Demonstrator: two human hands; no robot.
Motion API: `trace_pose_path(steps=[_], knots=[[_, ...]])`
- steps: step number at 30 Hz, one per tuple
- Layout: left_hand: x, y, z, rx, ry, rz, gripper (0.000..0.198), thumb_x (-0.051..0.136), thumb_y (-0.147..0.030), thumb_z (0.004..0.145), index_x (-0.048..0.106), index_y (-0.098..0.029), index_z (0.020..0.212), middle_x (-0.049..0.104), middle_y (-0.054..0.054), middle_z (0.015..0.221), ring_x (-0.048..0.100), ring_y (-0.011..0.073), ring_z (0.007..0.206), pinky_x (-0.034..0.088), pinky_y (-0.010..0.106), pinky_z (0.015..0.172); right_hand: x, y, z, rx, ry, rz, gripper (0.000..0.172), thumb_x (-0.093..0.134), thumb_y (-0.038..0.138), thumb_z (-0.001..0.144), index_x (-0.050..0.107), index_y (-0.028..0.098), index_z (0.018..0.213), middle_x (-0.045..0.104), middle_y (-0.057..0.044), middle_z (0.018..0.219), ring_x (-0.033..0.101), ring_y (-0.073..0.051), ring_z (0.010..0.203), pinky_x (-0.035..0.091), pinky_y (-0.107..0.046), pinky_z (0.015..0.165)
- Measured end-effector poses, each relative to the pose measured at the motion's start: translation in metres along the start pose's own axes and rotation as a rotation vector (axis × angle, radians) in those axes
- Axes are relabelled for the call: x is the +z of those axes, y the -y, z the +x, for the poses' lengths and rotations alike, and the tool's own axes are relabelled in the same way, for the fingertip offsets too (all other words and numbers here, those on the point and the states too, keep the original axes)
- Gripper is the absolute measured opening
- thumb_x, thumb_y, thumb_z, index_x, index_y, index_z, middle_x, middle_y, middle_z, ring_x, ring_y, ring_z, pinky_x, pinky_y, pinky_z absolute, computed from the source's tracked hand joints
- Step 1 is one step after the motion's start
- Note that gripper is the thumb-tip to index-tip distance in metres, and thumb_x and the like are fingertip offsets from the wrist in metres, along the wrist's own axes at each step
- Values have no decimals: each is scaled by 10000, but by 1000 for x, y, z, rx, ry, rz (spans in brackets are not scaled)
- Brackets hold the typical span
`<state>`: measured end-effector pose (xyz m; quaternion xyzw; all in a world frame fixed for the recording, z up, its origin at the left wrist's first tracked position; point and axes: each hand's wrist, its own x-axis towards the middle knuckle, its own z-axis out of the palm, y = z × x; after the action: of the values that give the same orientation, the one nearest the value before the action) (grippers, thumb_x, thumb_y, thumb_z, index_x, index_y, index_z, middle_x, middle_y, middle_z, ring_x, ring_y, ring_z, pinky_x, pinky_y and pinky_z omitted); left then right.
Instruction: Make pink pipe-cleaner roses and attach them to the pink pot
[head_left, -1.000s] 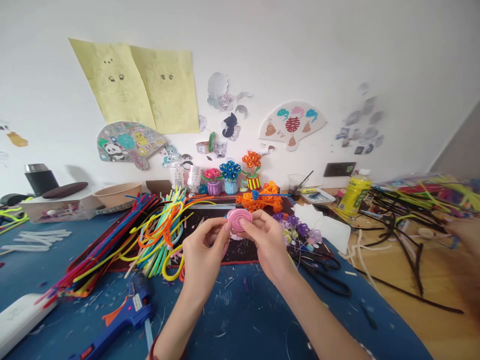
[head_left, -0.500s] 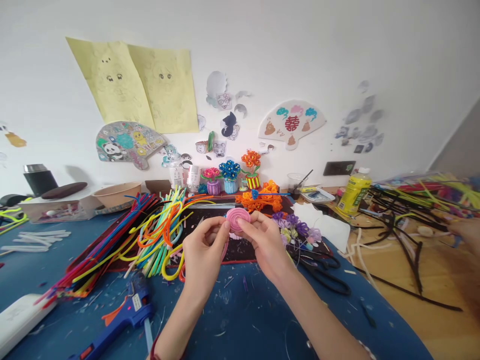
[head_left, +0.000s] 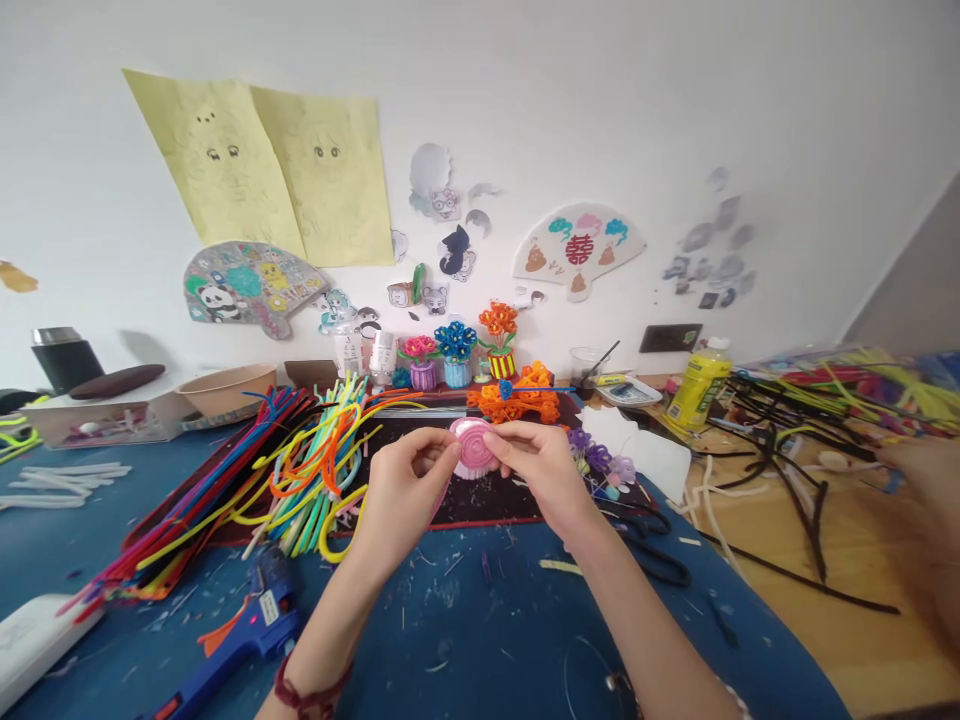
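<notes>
Between my two hands is a small round pink pipe-cleaner pot (head_left: 473,450), its spiral-coiled face turned towards me and a paler ribbed side showing underneath. My left hand (head_left: 405,480) pinches its left edge between thumb and fingers. At the right edge, the thumb and fingers of my right hand (head_left: 541,472) grip it too. Both hands hold it up over the dark mat (head_left: 420,510). Beyond it stand finished pipe-cleaner flower pots, one purple (head_left: 424,375), one blue (head_left: 457,372) and one striped yellow (head_left: 502,364).
A blue glue gun (head_left: 255,620) lies front left, near bundled coloured pipe cleaners (head_left: 330,470). Black-handled scissors (head_left: 660,560) and purple flowers (head_left: 592,455) lie right. Farther right are a yellow bottle (head_left: 699,385), black pipe cleaners (head_left: 795,500) and another person's blurred arm (head_left: 930,520).
The pink pot has tipped so that its ribbed side shows below the coil. My right hand has shifted slightly right, its thumb now at the edge. The view has turned a little.
</notes>
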<state>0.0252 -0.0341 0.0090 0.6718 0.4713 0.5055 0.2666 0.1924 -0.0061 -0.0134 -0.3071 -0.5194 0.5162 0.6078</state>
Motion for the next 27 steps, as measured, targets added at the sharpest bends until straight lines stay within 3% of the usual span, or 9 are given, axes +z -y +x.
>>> trace_pose_path(steps=[6, 10, 17, 27], knots=[[0, 1, 41, 98, 38, 7, 202, 690, -357, 782, 736, -165, 740, 712, 47, 694, 612, 175, 630, 473, 271, 618, -13, 8, 26, 24, 92, -8, 299, 905, 400, 589, 800, 158, 730, 740, -45, 655, 638, -145, 573, 533, -263, 571], [-2, 6, 58, 141, -3, -16, 177, 704, -338, 758, 740, -176, 695, 723, 44, 669, 617, 174, 602, 478, 265, 595, -14, 8, 44, 37, 160, -25, 341, 926, 386, 533, 798, 146, 739, 769, -72, 702, 687, -168, 593, 569, -290, 614], [0, 24, 53, 99, -48, -158, 234, 751, -389, 739, 750, -155, 736, 732, 58, 687, 641, 169, 602, 505, 255, 590, -4, -9, 39, -8, 56, 1, 358, 933, 409, 521, 791, 163, 739, 769, -57, 697, 701, -188, 596, 597, -326, 631], [1, 33, 47, 48, -55, -215, 239, 818, -380, 694, 773, -158, 769, 749, 60, 716, 643, 163, 625, 501, 259, 605, 2, -11, 30, -54, -59, 67, 351, 944, 410, 497, 778, 175, 697, 760, -51, 651, 706, -216, 560, 611, -366, 642]])
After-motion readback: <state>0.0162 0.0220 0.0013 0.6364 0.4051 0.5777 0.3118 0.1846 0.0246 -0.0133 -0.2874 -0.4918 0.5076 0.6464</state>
